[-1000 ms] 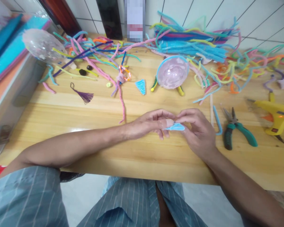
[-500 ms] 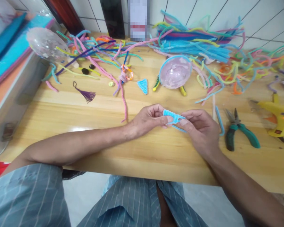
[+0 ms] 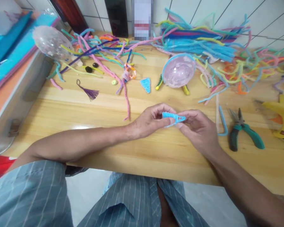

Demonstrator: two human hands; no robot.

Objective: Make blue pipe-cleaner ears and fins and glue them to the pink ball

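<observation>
Between my hands, above the wooden table point(image 3: 104, 145), is a small triangle of blue pipe cleaner point(image 3: 169, 116), wound close on its left part and an open frame at its right tip. My left hand point(image 3: 153, 121) pinches the wound part between thumb and fingers. My right hand point(image 3: 196, 127) is closed at the tip, thumb below and fingers behind; the fingertips partly hide what they grip. Beyond the hands lies a finished-looking blue wound triangle point(image 3: 145, 85). A pinkish clear bowl shape with a blue rim point(image 3: 178, 71) rests on yellow-and-green legs.
To the right lie green-handled pliers point(image 3: 245, 130), a bent blue pipe cleaner point(image 3: 222, 121) and a yellow glue gun point(image 3: 279, 115). Bundled pipe cleaners point(image 3: 198, 47) line the back. At left are a purple tassel point(image 3: 88, 91), a clear balloon-like shape point(image 3: 52, 42) and a bin point(image 3: 26, 82).
The loose blue strand that hung below the triangle toward my right hand no longer shows there. My right fingers have shifted slightly around the tip. The whole view has moved a little.
</observation>
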